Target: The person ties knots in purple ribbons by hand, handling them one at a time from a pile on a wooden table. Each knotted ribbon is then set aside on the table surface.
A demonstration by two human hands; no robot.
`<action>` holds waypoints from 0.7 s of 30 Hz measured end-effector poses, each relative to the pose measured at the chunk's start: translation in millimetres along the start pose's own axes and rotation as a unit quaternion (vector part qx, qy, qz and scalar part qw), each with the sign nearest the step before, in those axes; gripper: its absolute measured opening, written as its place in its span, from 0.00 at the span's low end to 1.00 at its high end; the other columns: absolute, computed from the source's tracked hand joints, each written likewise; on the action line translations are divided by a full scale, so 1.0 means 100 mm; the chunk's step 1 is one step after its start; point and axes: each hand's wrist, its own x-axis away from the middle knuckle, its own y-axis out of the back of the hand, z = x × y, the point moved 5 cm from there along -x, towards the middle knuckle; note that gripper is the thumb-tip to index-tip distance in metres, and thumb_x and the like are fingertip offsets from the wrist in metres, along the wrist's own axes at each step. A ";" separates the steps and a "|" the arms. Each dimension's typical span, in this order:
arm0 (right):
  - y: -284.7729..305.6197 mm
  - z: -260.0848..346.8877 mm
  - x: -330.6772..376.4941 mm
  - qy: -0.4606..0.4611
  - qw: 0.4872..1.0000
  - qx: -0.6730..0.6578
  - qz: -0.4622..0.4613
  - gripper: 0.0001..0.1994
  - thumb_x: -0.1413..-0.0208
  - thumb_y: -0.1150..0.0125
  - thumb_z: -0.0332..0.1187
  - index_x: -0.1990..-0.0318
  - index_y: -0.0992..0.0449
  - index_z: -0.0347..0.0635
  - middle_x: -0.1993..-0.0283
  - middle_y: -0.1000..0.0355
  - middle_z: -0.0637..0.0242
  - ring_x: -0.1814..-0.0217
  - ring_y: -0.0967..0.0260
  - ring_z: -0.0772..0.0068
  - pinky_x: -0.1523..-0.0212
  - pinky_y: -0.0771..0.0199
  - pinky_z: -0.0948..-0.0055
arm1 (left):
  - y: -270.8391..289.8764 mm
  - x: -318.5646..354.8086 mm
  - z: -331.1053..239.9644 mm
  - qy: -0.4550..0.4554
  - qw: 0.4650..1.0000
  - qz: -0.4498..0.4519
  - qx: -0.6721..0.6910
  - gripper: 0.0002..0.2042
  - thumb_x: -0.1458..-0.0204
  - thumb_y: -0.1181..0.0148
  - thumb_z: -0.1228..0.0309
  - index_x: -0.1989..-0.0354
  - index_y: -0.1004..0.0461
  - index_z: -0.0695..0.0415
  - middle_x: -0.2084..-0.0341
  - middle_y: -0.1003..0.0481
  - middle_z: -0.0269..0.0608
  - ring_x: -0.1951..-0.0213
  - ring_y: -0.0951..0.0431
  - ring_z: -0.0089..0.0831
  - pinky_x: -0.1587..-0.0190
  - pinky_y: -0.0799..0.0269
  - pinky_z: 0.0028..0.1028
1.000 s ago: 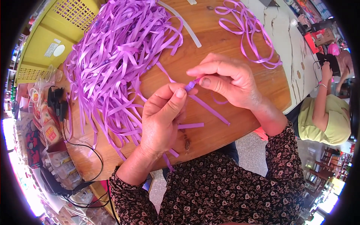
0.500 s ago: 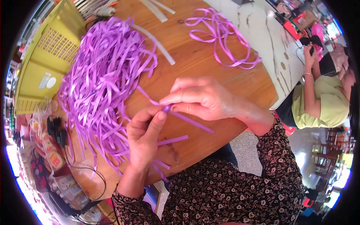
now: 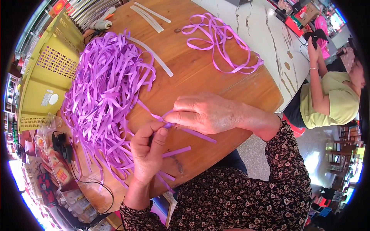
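A purple ribbon (image 3: 198, 135) runs between my hands, with a small bunched spot where the fingers meet. My left hand (image 3: 148, 148) pinches it between thumb and forefinger. Just above and to the right, my right hand (image 3: 206, 114) is closed on the same ribbon, its fingertips close to the left thumb; the exact grip is hidden under the fingers. From there the ribbon leads up and left towards a large heap of purple ribbons (image 3: 106, 84) on the wooden table (image 3: 246, 90). Loose ribbon ends stick out below and beside my left hand.
A smaller loose tangle of ribbon (image 3: 221, 42) lies at the far right. Several white strips (image 3: 154, 57) lie near the heap. A yellow plastic basket (image 3: 46, 77) stands at the left, near a black cable (image 3: 110, 192). Beyond the white marbled surface (image 3: 266, 42), another person (image 3: 327, 96) sits.
My right hand has shifted slightly down, its fingers more curled over the ribbon, and a small loop now shows by its fingertips. The whole view has tilted a little.
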 end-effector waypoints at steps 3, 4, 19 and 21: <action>-0.02 0.02 0.02 0.041 0.997 0.070 0.001 0.10 0.50 0.42 0.33 0.60 0.25 0.41 0.71 0.38 0.69 0.70 0.33 0.70 0.78 0.31 0.72 | 0.04 -0.01 -0.02 -0.014 0.998 0.033 -0.046 0.04 0.45 0.46 0.79 0.63 0.27 0.64 0.73 0.29 0.32 0.71 0.34 0.14 0.70 0.38 0.16; -0.03 0.03 0.02 0.043 0.997 0.069 0.001 0.10 0.50 0.42 0.33 0.60 0.25 0.41 0.71 0.38 0.69 0.70 0.33 0.70 0.78 0.31 0.72 | 0.03 -0.01 -0.04 -0.045 0.991 0.054 -0.112 0.04 0.45 0.46 0.79 0.63 0.27 0.65 0.72 0.28 0.32 0.70 0.33 0.14 0.70 0.38 0.17; -0.14 0.03 -0.02 -0.049 0.989 -0.138 -0.027 0.08 0.45 0.42 0.29 0.73 0.32 0.37 0.78 0.39 0.59 0.75 0.37 0.55 0.75 0.39 0.62 | -0.10 0.05 -0.21 -0.285 0.898 -0.002 -0.336 0.10 0.62 0.41 0.83 0.69 0.29 0.61 0.77 0.31 0.42 0.79 0.30 0.39 0.79 0.35 0.32; -0.18 0.00 0.00 -0.069 0.985 -0.156 -0.023 0.08 0.45 0.43 0.29 0.73 0.32 0.36 0.78 0.39 0.60 0.76 0.38 0.56 0.76 0.40 0.63 | -0.10 0.04 -0.15 -0.279 0.903 -0.013 -0.325 0.10 0.62 0.41 0.84 0.69 0.29 0.61 0.77 0.31 0.42 0.80 0.30 0.39 0.79 0.35 0.32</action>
